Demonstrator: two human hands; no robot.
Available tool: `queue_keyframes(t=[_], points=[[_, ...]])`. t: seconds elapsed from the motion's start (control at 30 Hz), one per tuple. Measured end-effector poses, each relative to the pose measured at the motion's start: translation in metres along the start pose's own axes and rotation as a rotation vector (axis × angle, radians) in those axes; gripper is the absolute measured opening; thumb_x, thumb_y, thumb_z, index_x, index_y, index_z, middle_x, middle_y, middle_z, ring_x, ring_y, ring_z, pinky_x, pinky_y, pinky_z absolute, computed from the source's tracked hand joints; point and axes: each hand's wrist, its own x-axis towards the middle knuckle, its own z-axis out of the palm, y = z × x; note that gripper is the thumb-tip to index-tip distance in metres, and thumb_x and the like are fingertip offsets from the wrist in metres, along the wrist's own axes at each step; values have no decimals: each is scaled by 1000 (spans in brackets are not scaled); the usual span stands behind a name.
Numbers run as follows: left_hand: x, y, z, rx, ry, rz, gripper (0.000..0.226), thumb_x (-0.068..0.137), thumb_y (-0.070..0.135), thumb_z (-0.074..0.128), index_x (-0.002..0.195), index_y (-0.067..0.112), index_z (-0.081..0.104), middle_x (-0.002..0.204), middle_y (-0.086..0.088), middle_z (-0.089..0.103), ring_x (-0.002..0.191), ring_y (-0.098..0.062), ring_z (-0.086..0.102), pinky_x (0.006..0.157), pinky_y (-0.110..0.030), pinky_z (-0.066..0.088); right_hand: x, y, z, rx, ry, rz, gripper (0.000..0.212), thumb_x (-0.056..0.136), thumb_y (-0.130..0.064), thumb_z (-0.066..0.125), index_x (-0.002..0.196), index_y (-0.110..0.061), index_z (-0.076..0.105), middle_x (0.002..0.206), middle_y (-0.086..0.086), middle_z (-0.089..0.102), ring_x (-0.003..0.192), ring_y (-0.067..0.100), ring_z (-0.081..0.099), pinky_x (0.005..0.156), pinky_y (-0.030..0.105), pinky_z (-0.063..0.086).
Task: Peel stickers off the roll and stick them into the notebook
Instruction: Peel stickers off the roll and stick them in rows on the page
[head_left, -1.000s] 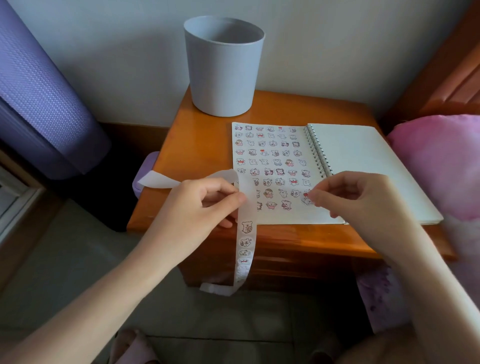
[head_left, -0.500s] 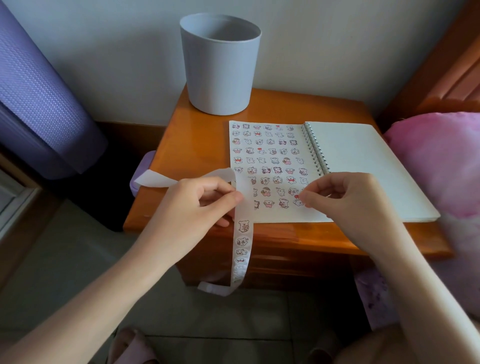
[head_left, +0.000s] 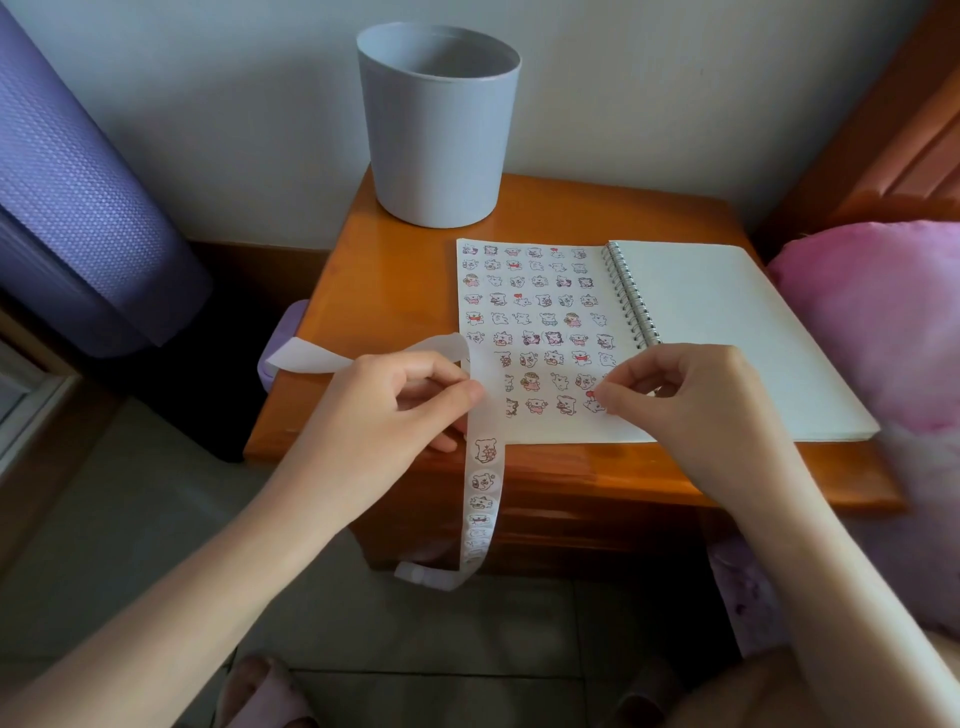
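An open spiral notebook (head_left: 727, 332) lies on a wooden bedside table (head_left: 395, 291). Its left page is filled with rows of small cartoon stickers. My left hand (head_left: 384, 410) pinches a white sticker strip (head_left: 483, 483) at the page's lower left corner; the strip hangs down past the table's front edge with several stickers on it, and its bare backing curls off to the left. My right hand (head_left: 691, 400) presses a sticker with a red heart (head_left: 592, 401) onto the bottom row of the left page with its fingertips.
A grey plastic bin (head_left: 439, 130) stands at the back of the table. A purple curtain (head_left: 78, 208) hangs at the left, a pink pillow (head_left: 883, 322) lies at the right. A small purple thing (head_left: 283, 338) sits by the table's left side. Tiled floor lies below.
My right hand has stayed at the bottom row pressing the sticker down. My left hand keeps its pinch on the strip. The view has shifted slightly.
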Motion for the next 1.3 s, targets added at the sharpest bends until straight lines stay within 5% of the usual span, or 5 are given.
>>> queue_keyframes(t=[0.63, 0.87, 1.3], points=[[1, 0, -1, 28, -9, -16, 9, 86, 28, 60, 88, 24, 68, 85, 22, 67, 67, 1, 68, 56, -5, 49, -2, -4, 1, -110, 47, -27, 15, 82, -25, 70, 90, -26, 58, 88, -10, 61, 69, 5, 46, 58, 24, 35], [1, 0, -1, 39, -10, -25, 9, 86, 30, 60, 88, 25, 67, 86, 23, 66, 68, 1, 68, 57, -6, 50, -5, -15, 7, -278, 75, -12, 21, 82, -43, 68, 92, -28, 56, 93, -12, 56, 78, 9, 48, 51, 17, 25], [1, 0, -1, 30, -13, -31, 9, 87, 30, 60, 88, 25, 68, 88, 22, 68, 67, 0, 69, 58, -8, 52, -5, -4, 3, -169, 12, -29, 13, 83, -36, 68, 89, -31, 58, 81, -20, 56, 70, 7, 49, 54, 24, 31]])
